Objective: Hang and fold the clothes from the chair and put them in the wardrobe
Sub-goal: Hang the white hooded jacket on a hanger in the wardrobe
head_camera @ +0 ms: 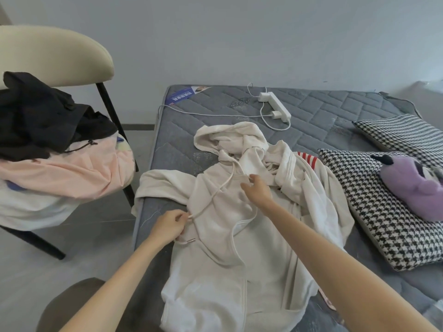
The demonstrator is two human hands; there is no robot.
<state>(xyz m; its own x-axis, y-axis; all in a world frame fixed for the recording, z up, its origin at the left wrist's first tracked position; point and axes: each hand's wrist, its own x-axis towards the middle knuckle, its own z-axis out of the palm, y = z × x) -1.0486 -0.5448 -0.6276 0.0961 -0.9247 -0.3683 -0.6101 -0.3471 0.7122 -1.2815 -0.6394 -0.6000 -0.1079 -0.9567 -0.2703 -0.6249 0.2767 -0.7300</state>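
Observation:
A cream hoodie [230,267] lies spread face up on the grey mattress [318,121], its hood toward the wall. My left hand [167,225] pinches the hoodie's drawstring at the garment's left edge. My right hand [257,191] rests on the chest near the neckline, fingers pinching a fold of fabric. A second pale garment with red stripes [309,160] lies bunched under the hoodie's right side. On the cream chair [55,53] at the left sits a pile with black clothes [40,116] on top and pink and white ones [69,176] below.
A white power strip [275,105] with a cable lies on the mattress near the wall. Two houndstooth pillows [374,207] and a purple plush toy [412,185] occupy the right side. Grey floor runs between chair and mattress.

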